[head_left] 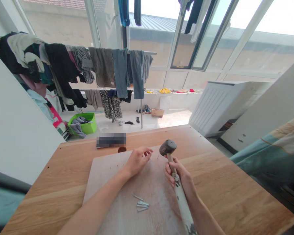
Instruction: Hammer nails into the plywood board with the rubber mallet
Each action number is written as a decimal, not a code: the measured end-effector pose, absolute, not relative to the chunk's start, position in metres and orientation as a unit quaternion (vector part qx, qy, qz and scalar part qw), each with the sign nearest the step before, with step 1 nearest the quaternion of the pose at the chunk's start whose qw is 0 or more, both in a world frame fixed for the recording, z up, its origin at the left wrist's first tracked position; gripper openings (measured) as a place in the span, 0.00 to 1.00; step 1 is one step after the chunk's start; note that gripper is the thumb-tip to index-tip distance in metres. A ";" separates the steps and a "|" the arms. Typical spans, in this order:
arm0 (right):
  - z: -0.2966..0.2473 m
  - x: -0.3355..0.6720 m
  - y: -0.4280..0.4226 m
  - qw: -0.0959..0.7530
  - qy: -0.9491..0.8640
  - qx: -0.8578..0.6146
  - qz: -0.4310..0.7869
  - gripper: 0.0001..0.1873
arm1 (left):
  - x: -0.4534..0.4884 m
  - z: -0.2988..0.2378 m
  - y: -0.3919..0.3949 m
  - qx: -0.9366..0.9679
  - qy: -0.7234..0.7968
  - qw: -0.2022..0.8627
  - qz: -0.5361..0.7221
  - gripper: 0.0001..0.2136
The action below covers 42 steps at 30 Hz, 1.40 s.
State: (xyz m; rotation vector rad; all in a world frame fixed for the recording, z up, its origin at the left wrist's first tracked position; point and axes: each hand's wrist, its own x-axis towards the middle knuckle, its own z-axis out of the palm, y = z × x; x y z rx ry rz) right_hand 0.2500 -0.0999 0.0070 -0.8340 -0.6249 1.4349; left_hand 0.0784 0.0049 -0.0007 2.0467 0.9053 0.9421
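My right hand (180, 173) is wrapped round the pale, paint-worn handle of a mallet (168, 147), gripping it just below the dark, blunt head. That head is raised above the far part of a whitish wooden board (100, 186). A thin nail (158, 156) appears to stand upright in the board, close beside the mallet head. To the left of it, my left hand (138, 160) rests over the board with its fingers curved and apart, holding nothing that I can see. Several loose silvery nails (142, 204) lie in a small pile nearer to me.
The board lies on a wood-grain table (215, 173). A blurred dark object (111, 140) sits at the far edge, by a small brown round thing (122, 149). Beyond stand a clothes rack with laundry (103, 67), a green basket (90, 126) and a white cabinet (210, 104).
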 end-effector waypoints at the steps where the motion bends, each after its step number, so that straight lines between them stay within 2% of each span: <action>1: 0.010 0.249 -0.101 0.627 -0.279 -0.361 0.632 0.15 | 0.078 -0.001 0.005 0.793 0.349 0.347 0.360 0.07; 7: 0.017 0.242 -0.105 0.599 -0.304 -0.361 0.647 0.22 | 0.077 -0.004 0.006 0.803 0.340 0.344 0.348 0.06; 13: 0.020 0.239 -0.106 0.600 -0.314 -0.369 0.637 0.22 | 0.078 -0.003 0.004 0.805 0.337 0.336 0.353 0.06; 17: 0.025 0.236 -0.110 0.593 -0.339 -0.387 0.619 0.23 | 0.078 -0.003 0.003 0.793 0.350 0.352 0.353 0.10; 23: 0.025 0.234 -0.113 0.572 -0.380 -0.425 0.590 0.20 | 0.077 -0.005 0.004 0.795 0.346 0.359 0.344 0.11; 31: 0.026 0.233 -0.115 0.544 -0.378 -0.448 0.600 0.24 | 0.077 -0.005 0.004 0.791 0.332 0.377 0.350 0.13; 42: 0.030 0.228 -0.117 0.511 -0.392 -0.466 0.607 0.23 | 0.079 -0.002 0.003 0.785 0.332 0.379 0.361 0.12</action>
